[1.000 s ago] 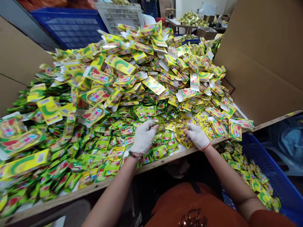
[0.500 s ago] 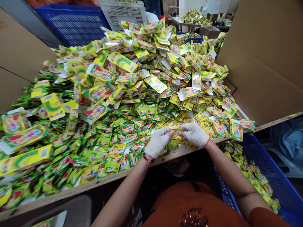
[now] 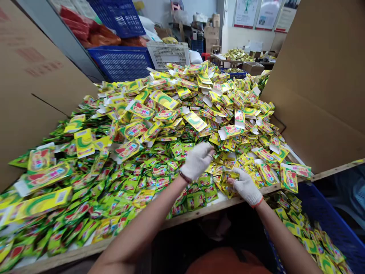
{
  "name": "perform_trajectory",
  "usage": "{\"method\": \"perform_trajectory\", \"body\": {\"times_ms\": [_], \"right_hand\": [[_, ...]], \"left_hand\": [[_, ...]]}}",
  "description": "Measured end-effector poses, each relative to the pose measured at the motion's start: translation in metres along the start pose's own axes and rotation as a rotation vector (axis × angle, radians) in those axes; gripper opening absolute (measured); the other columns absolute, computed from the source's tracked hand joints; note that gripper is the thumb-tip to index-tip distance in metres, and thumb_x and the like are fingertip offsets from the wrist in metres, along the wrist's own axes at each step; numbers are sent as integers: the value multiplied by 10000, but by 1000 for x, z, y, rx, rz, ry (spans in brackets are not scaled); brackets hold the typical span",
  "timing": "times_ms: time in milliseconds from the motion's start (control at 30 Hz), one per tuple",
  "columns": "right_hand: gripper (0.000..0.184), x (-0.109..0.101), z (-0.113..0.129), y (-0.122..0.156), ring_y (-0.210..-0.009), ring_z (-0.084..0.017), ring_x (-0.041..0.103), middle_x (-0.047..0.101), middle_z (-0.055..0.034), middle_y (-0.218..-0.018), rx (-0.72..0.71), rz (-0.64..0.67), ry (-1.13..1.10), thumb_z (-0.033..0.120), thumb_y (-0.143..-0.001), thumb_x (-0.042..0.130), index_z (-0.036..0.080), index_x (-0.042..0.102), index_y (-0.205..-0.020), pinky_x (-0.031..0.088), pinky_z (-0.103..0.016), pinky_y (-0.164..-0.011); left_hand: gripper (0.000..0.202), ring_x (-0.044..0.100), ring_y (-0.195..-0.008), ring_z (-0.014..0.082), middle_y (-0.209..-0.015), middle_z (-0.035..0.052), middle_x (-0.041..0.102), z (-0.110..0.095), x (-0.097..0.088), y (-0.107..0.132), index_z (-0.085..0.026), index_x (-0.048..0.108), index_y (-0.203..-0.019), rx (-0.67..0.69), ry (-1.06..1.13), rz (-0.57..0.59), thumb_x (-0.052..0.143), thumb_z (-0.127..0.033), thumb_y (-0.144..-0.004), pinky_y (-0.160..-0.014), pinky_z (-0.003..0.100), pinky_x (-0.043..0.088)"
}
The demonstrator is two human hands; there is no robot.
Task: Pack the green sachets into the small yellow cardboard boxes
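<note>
Just below the middle of the frame, by the table edge [image 3: 199, 214], the bunch of sachets [image 3: 224, 184] sat clasped in the gloved right hand [image 3: 245, 187], fingers closed round its end. Half a second before, both hands had met over that bunch, knuckle to knuckle; now they had come apart, and the right hand alone kept the bunch low at the edge. The left hand [image 3: 197, 160] had moved up and away into the loose sachets [image 3: 159, 171], fingers curled down onto them, though whether it had one pinched I could not tell. The bunch looked like several small, glossy, yellow-green packets with red print, fanned and slightly crumpled, resting partly on the packets beneath. Beyond it, toward the upper middle, the heap turned to larger flat cartons [image 3: 164, 99] in the same colours. Cardboard walls [image 3: 319, 76] stood at either side of the frame. A blue crate [image 3: 327, 217] at lower right held more packets, and a blue basket [image 3: 122, 62] and a white basket [image 3: 168, 53] stood behind the pile at the top
</note>
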State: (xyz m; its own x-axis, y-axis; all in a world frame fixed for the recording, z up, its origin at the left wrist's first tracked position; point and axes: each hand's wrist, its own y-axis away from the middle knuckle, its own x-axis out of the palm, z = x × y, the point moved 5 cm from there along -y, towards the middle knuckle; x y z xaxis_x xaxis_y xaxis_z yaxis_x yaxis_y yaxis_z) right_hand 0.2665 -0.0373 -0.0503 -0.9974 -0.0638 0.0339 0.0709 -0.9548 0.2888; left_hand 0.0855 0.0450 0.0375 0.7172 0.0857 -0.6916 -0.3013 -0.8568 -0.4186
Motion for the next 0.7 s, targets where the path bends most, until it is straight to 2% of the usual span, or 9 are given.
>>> {"method": "perform_trajectory", "body": {"times_ms": [67,133,200,300,367,433,533,633,700], "right_hand": [[411,-8,-1,4,-664,-173,645,659,-13,-872,-20,-47,47,393,-686,735,233,580,-1031,587,-319,-565],[363,-11,2,8,-573,-146,591,630,9,-776,-50,-65,104,386,-710,701,232,579,-1016,550,-294,-511],[363,-11,6,13,-504,-128,522,576,40,-659,-91,-50,180,372,-740,665,231,585,-1064,495,-268,-470],[353,-13,11,18,-450,-125,454,483,71,-519,-146,-33,300,366,-770,642,216,604,-1087,395,-242,-426],[285,-16,16,21,-495,-138,511,561,38,-580,-184,-40,304,372,-778,640,212,617,-1013,405,-245,-446],[229,-18,27,24,-690,-177,632,687,-39,-862,-263,-45,253,357,-780,645,213,614,-955,486,-261,-534],[218,-15,49,24,-1069,-238,633,594,-83,-1320,-389,-28,198,327,-783,658,216,616,-965,557,-288,-713],[280,-6,54,15,-890,-210,677,646,-79,-1237,-341,40,209,369,-770,688,215,624,-994,566,-292,-652],[365,-2,46,8,-625,-164,644,713,-62,-998,-248,21,226,423,-758,702,207,615,-1039,537,-290,-537]], "left_hand": [[355,540,-1178,279,-1220,153,617,19,-22,-30,-159,626,-1173,-3,-284,-164,497,-148,-842,-989,404,425],[485,419,-1328,342,-1394,200,505,38,-34,-61,-153,555,-1300,-12,-489,-180,509,-117,-819,-1092,519,313],[415,366,-1375,353,-1430,203,480,49,-41,-86,-151,590,-1244,32,-581,-110,480,-131,-844,-1127,557,244],[300,464,-1300,311,-1289,183,598,44,-53,-102,-152,636,-1098,79,-589,-57,435,-159,-875,-1099,483,314],[294,561,-1173,293,-1145,174,656,31,-63,-92,-145,613,-1116,36,-565,-89,425,-197,-895,-1010,427,400],[302,634,-1010,277,-1025,141,681,16,-64,-67,-158,582,-1153,-26,-511,-61,457,-292,-913,-877,368,462],[341,666,-849,232,-943,61,701,-4,-35,-16,-231,575,-1160,1,-361,283,572,-406,-867,-751,295,482],[424,681,-894,225,-1012,51,713,-13,0,35,-268,548,-1253,18,-192,540,598,-335,-838,-773,287,501],[518,674,-987,232,-1110,69,696,-14,12,57,-262,481,-1346,-23,-92,490,588,-331,-844,-842,310,513]]}}
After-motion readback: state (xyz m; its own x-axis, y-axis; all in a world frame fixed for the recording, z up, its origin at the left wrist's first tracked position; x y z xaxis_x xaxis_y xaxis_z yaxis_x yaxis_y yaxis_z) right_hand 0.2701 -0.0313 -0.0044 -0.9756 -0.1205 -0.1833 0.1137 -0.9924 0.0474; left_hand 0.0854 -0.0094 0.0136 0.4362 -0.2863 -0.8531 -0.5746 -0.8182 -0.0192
